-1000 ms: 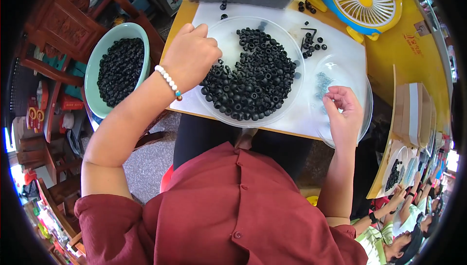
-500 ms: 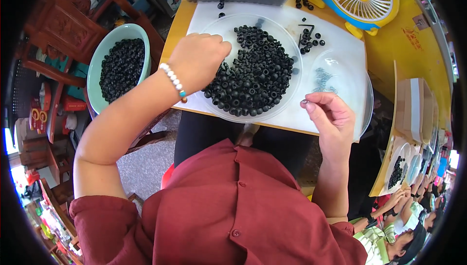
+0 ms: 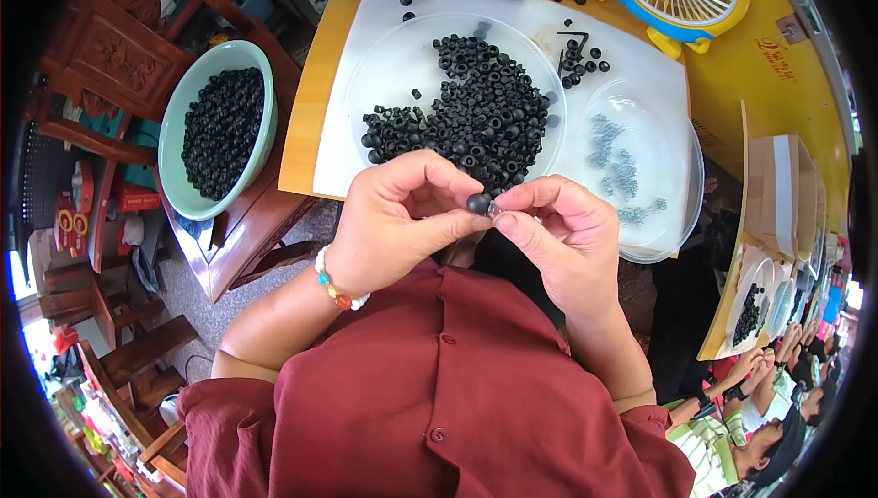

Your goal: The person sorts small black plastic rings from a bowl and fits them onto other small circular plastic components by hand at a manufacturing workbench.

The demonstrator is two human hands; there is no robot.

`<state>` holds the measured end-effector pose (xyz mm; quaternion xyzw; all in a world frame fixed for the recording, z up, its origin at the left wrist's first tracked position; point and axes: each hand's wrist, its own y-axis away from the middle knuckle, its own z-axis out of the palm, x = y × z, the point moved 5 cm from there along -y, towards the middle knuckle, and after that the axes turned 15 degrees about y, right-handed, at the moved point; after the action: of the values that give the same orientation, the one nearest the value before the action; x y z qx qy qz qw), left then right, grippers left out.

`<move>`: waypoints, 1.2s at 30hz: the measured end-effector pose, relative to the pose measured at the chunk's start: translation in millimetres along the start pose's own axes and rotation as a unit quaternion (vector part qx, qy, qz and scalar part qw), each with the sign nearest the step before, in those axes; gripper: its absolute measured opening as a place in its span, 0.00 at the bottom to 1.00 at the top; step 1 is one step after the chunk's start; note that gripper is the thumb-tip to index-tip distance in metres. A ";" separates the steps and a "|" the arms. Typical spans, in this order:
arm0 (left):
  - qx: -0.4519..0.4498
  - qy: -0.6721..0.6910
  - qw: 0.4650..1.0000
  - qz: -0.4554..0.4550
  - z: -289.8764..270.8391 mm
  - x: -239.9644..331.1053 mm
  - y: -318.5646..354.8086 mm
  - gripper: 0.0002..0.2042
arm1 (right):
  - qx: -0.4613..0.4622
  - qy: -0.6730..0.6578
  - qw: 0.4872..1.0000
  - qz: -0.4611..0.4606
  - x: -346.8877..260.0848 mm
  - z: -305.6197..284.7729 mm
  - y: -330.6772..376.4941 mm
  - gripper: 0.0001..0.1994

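On the far left, a green bowl (image 3: 171,155) of black beads (image 3: 222,132). Next, left hand (image 3: 384,214), pinched tight on a round black bead (image 3: 477,203), near a plate (image 3: 389,77) of black bits (image 3: 485,105). Then right hand (image 3: 576,242), pinched on a tiny clear thing (image 3: 495,209). Last, a dish (image 3: 654,141) of see-through bits (image 3: 622,173).

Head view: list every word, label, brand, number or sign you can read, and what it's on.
Yellow surface at right: red printing, which I won't copy out.
Red packages at far left: yellow markings, too small to read.
Held black bead and small clear piece: no writing visible.
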<state>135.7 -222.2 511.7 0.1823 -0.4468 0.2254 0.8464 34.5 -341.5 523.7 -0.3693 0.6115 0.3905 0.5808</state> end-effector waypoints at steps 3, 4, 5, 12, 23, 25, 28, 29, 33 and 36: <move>-0.009 0.005 1.000 0.002 3.6 0.8 6.8 0.08 | -0.007 0.012 1.000 0.009 0.0 0.8 1.9 0.05; -0.002 -0.024 1.000 0.001 4.3 2.9 9.1 0.09 | -0.004 0.017 1.000 0.011 0.0 1.1 2.3 0.05; 0.005 -0.054 0.999 0.000 4.0 4.0 11.3 0.09 | -0.002 0.022 1.000 0.012 0.0 1.3 2.8 0.05; 0.046 0.315 0.928 -0.195 -9.0 -25.9 17.3 0.10 | -0.012 -0.025 0.999 0.033 4.8 1.4 3.1 0.05; 0.042 0.242 0.955 -0.164 -9.7 -28.5 18.9 0.10 | -0.006 0.146 0.987 -0.067 -7.6 3.4 2.4 0.04; 0.050 0.205 0.965 -0.154 -11.1 -26.6 19.6 0.09 | -0.031 0.158 0.984 -0.071 -10.4 3.3 0.9 0.04; 0.000 0.151 0.974 -0.172 -7.9 -23.9 21.6 0.08 | -0.101 0.071 0.992 0.013 -6.7 5.3 -2.9 0.05; -0.002 0.151 0.974 -0.171 -9.4 -23.5 21.5 0.08 | -0.144 -0.030 0.984 0.103 -0.3 9.2 -1.9 0.06; 0.010 0.162 0.965 -0.205 -19.8 -26.1 26.6 0.07 | -0.136 0.069 0.982 0.113 -0.4 13.9 -6.1 0.08; -0.002 0.257 0.950 -0.177 -23.0 -20.5 27.3 0.09 | -0.151 0.148 0.977 0.000 -6.8 19.7 -21.9 0.08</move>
<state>126.2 -192.3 485.1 0.1931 -0.1755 0.1101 0.9591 63.0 -332.9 529.0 -0.5062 0.6246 0.4192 0.4218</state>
